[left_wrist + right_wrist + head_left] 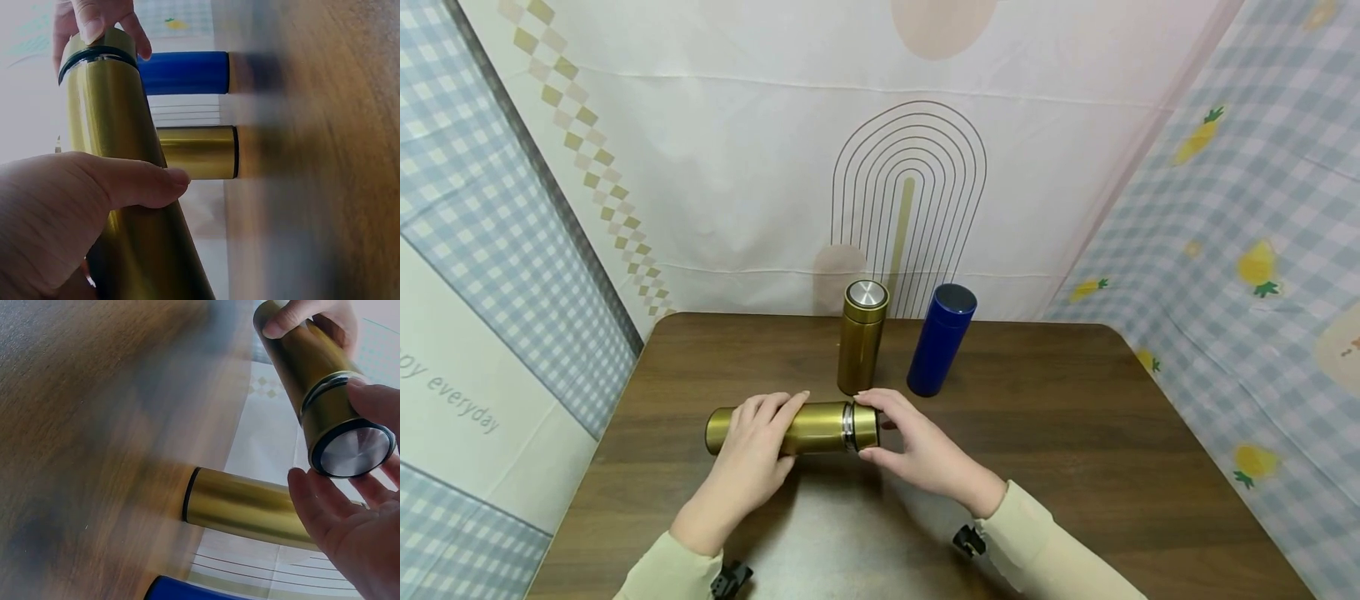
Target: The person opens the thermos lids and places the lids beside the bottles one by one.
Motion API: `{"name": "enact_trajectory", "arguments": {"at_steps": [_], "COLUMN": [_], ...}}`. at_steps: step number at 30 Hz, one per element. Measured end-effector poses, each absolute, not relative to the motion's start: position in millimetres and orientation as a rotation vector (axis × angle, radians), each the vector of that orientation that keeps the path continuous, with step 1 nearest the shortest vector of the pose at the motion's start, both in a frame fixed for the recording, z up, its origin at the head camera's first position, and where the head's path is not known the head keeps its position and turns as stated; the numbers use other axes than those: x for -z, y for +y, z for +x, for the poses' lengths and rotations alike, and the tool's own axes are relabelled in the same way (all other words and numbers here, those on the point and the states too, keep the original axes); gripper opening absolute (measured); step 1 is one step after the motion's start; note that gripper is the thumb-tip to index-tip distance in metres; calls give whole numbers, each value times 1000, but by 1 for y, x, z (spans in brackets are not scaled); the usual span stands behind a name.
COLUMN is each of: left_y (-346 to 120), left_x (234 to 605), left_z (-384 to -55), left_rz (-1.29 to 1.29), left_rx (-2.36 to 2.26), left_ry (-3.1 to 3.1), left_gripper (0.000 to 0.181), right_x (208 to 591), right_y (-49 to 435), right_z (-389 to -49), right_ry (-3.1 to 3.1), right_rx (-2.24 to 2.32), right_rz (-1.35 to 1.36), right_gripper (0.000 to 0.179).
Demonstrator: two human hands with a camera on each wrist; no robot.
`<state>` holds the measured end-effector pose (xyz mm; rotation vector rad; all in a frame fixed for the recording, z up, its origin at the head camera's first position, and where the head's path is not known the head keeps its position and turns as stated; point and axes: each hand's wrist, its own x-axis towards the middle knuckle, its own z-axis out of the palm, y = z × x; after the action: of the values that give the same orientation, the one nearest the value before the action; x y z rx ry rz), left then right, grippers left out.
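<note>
Gold flask (820,428) lies sideways between the two hands, cap end toward the right one. The left hand (756,446) wraps its body, thumb on the near side; the right hand (923,450) pinches the cap (867,427) between thumb and fingers. Just beyond the right fingertips a second gold flask (860,350) stands upright, with a blue flask (940,343) to its right.
</note>
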<state>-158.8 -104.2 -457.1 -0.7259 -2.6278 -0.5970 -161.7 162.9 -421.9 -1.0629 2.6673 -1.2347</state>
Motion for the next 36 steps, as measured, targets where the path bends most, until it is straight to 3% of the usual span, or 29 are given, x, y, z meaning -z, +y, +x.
{"name": "enact_trajectory", "arguments": {"at_steps": [18, 25, 36], "left_y": [-118, -115, -110], "left_x": [446, 446, 449], "left_z": [-161, -160, -162], "left_rz": [-832, -840, -898], "left_rx": [691, 671, 620], "left_ry": [-2752, -2700, -2513], "left_gripper": [81, 81, 83], "right_x": [426, 431, 426], "right_y": [164, 164, 163], "right_z": [-160, -163, -164], "right_ry": [2949, 2773, 2404], "right_rx": [753, 1144, 1465], "right_rz": [-1545, -1171, -597], "right_gripper": [67, 76, 42]}}
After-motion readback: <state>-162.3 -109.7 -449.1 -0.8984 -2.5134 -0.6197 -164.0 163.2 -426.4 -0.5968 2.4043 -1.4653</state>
